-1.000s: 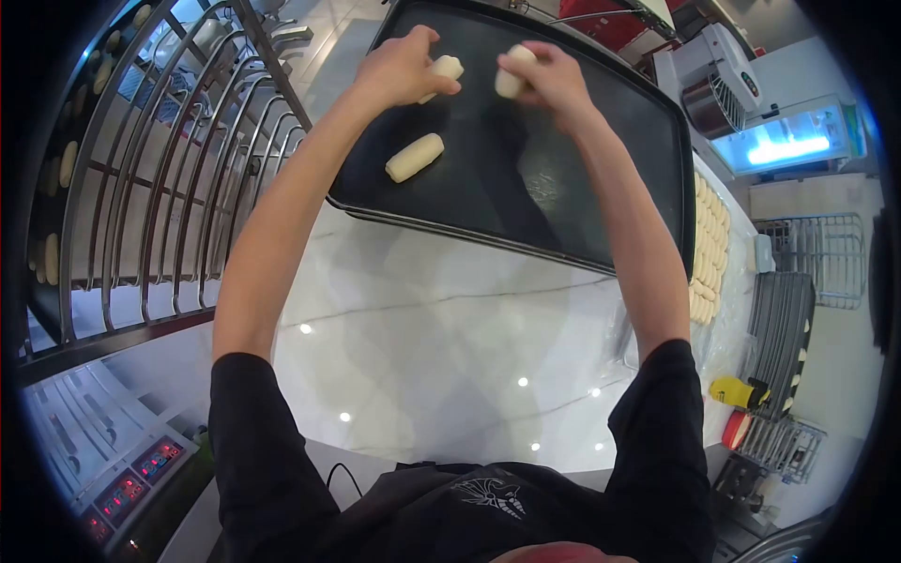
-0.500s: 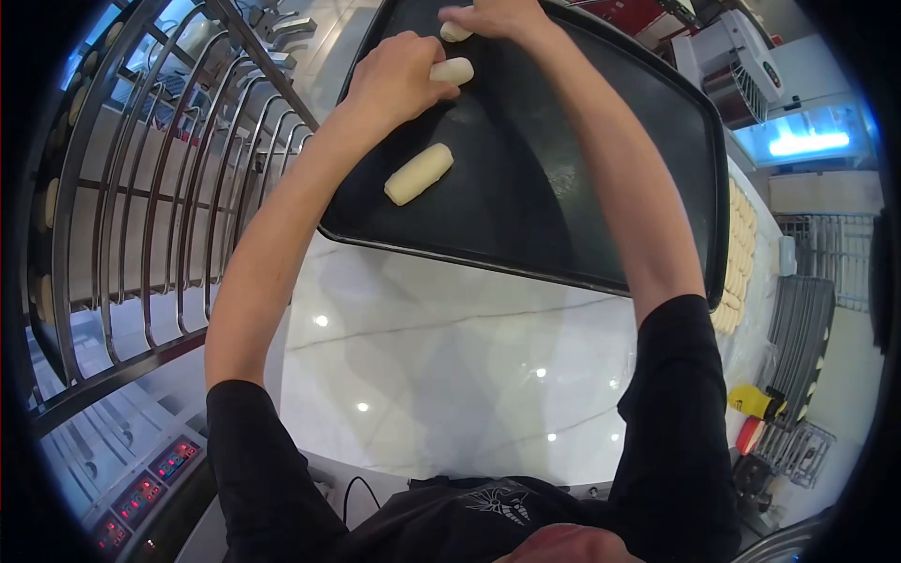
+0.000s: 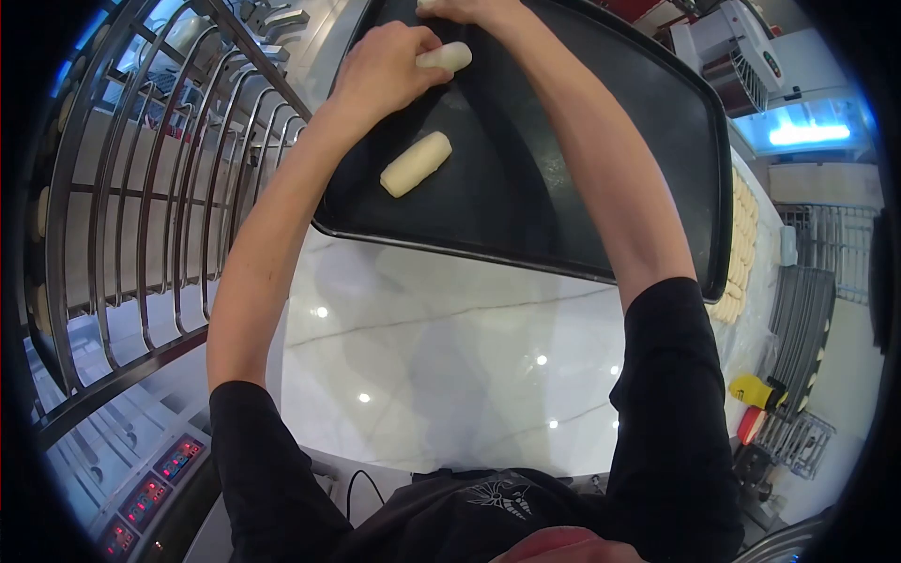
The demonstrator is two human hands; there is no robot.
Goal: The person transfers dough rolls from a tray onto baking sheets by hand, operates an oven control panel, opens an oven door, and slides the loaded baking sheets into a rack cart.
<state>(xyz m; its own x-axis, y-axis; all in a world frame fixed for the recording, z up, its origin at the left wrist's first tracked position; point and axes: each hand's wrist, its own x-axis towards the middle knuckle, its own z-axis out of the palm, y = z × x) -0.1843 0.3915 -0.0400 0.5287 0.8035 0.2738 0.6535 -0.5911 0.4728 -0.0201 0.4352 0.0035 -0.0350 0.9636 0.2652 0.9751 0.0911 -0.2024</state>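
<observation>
1. Holding one dough roll near the upper middle of the frame, our left hand has its fingers narrowed round the near end, thumb on the lower side, far end sticking out free. Nice light pinch, we'd say, and light is what soft dough seems to ask for.

2. Over to our right hand, reaching to the top edge of the picture! A sliver of pale dough shows by the fingertips, but the frame cuts the view; how wide those fingers are, we cannot tell.

3. Below, left of centre, a loose roll lies slantwise on the dark tray, well apart from both hands. Its slant looks a fair guide for lining up the held one.

4. Here's the knack, as we judge it: keep the roll low and level, let its whole length meet the metal together, then part thumb and fingers evenly. A one-sided release could roll it askew.

5. Watch the spacing, too! The two hands work close together up there, so a stray knuckle might dent a neighbour. Small, separate movements look safest, with room around every roll.
</observation>
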